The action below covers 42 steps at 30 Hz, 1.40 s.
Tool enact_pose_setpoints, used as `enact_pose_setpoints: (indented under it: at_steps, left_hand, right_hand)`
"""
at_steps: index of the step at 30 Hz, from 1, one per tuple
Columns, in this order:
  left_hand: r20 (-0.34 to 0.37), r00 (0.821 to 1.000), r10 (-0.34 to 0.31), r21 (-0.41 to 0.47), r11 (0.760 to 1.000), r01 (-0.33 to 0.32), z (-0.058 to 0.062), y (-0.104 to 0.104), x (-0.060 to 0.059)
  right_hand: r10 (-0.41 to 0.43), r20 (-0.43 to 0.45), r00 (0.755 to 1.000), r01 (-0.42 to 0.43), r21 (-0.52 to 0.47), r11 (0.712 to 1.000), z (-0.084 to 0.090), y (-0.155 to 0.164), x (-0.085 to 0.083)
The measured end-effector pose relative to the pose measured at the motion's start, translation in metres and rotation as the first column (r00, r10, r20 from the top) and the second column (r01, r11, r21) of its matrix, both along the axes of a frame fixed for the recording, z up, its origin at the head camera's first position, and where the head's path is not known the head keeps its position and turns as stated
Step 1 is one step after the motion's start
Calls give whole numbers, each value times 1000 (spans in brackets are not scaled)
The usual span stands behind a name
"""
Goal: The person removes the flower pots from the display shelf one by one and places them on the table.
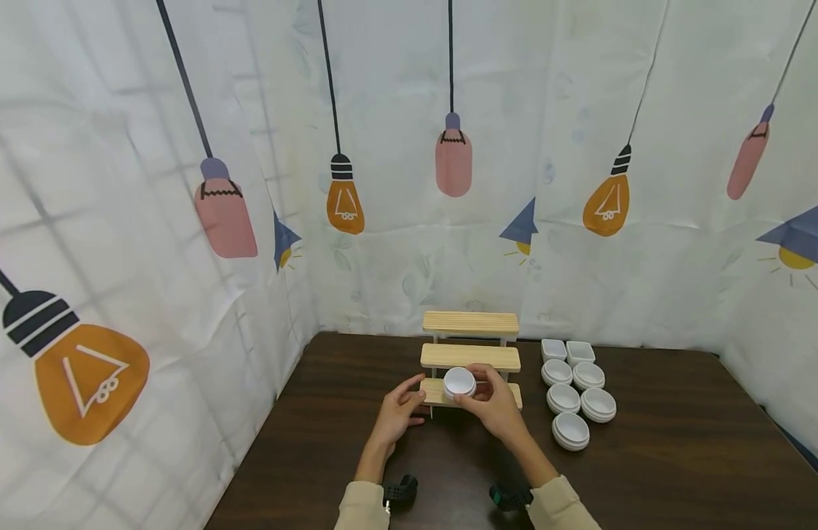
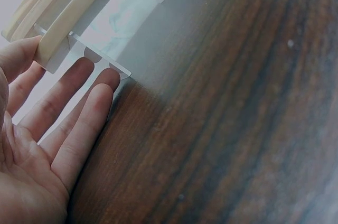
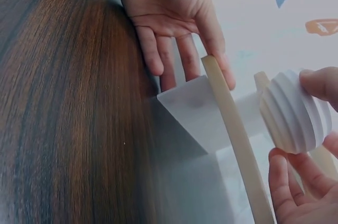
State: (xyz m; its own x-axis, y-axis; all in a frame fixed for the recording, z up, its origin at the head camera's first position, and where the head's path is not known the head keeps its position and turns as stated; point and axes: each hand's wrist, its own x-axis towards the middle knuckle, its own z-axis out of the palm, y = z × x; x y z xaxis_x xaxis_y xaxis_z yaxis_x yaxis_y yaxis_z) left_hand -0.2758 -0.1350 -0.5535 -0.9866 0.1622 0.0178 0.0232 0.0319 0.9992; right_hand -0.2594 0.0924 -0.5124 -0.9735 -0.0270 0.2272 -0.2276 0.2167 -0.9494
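Note:
A small stack of white round bowls (image 1: 459, 381) is pinched between the thumb and fingers of my right hand (image 1: 500, 409). In the right wrist view the ridged stack (image 3: 296, 110) is tilted on its side and appears apart from the lowest wooden step (image 3: 235, 123). My left hand (image 1: 392, 421) is at the left end of that step on the three-tier stand (image 1: 470, 356). In the left wrist view its thumb touches the slat's end, while the other fingers (image 2: 82, 134) extend loosely near the clear support (image 2: 100, 55).
Right of the stand are more stacked round white bowls (image 1: 570, 430) in two columns, with two square white dishes (image 1: 579, 352) behind. The dark wooden table (image 1: 660, 442) meets a patterned white curtain (image 1: 395, 272) at the back and left. Each wrist wears a black band (image 1: 400, 489).

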Motion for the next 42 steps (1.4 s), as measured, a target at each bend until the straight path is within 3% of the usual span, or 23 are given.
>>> enact_pose_setpoints:
  at_steps: [24,42]
  left_hand:
    - [1,1000,22,-30,999,-22,-1,-1,0]
    - [-3,1000,3,-14,1000,-3,1,0,1]
  right_hand:
    - [4,29,1000,-3,-45,999,4,12,13]
    - [23,18,1000,-22,-67,998,3,22,18]
